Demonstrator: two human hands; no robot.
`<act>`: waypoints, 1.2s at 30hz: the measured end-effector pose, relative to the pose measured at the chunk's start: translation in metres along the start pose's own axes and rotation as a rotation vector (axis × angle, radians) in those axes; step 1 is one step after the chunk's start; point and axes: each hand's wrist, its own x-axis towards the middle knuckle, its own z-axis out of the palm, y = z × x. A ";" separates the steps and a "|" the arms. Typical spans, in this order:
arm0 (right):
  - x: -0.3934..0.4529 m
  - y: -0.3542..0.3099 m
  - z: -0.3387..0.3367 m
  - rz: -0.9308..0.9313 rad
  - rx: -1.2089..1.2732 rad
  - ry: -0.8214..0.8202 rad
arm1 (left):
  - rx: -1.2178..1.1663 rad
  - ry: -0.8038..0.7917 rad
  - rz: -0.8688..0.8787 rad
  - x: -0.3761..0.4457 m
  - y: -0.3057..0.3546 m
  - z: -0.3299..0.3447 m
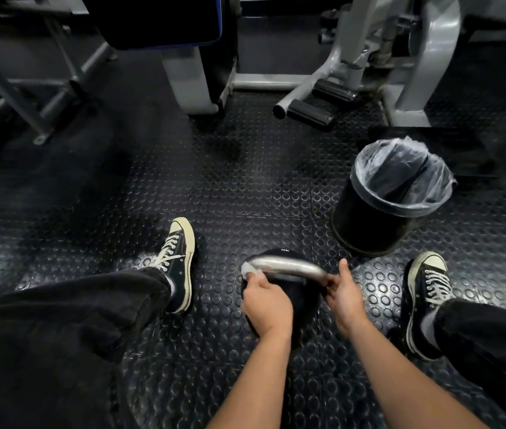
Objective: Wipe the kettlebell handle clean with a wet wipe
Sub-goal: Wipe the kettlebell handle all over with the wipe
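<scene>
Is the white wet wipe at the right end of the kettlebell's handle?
No, the left hand presses the white wet wipe on the silver metal handle's left end.

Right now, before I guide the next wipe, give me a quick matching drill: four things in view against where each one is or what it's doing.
Things:
1. left hand
2. right hand
3. bin
4. kettlebell handle

States:
A. lined with a clear bag, standing on the floor
B. presses the wet wipe on the handle's left end
C. grips the handle's right end
D. silver bar between both hands

Pairs: 1-B, 2-C, 3-A, 4-D
</scene>
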 end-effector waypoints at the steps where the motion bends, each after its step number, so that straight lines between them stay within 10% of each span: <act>1: -0.001 0.000 0.000 0.001 0.002 -0.006 | -0.056 0.011 -0.049 0.004 0.003 0.000; 19: -0.003 -0.002 0.000 -0.007 0.056 -0.027 | -0.762 -0.032 -0.561 0.018 0.022 -0.002; 36: -0.010 -0.007 -0.001 0.003 0.136 -0.053 | -1.262 -0.292 -0.674 0.032 -0.013 0.007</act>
